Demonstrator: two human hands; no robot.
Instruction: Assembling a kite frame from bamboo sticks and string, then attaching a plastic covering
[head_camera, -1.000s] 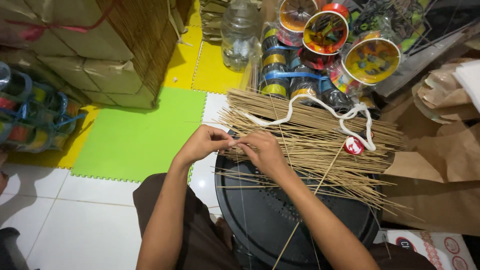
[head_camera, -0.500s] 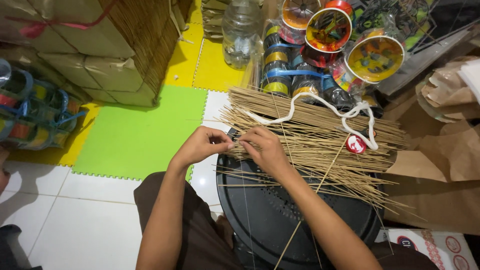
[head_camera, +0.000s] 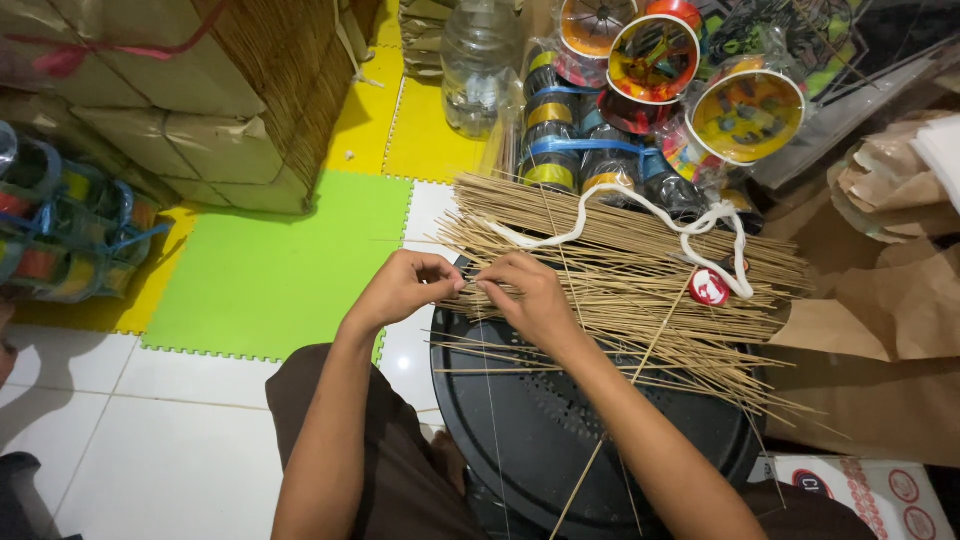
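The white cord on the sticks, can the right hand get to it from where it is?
Probably yes. The white cord lies on top of the sticks, uncovered, just beyond the right hand, with nothing between them.

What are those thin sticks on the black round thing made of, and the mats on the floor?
The sticks look like split bamboo: pale tan, matte, thin and straight. The black tray seems moulded plastic, dull with fine dots. The green mat looks like soft foam, with jigsaw edges. Both hands pinch at the sticks.
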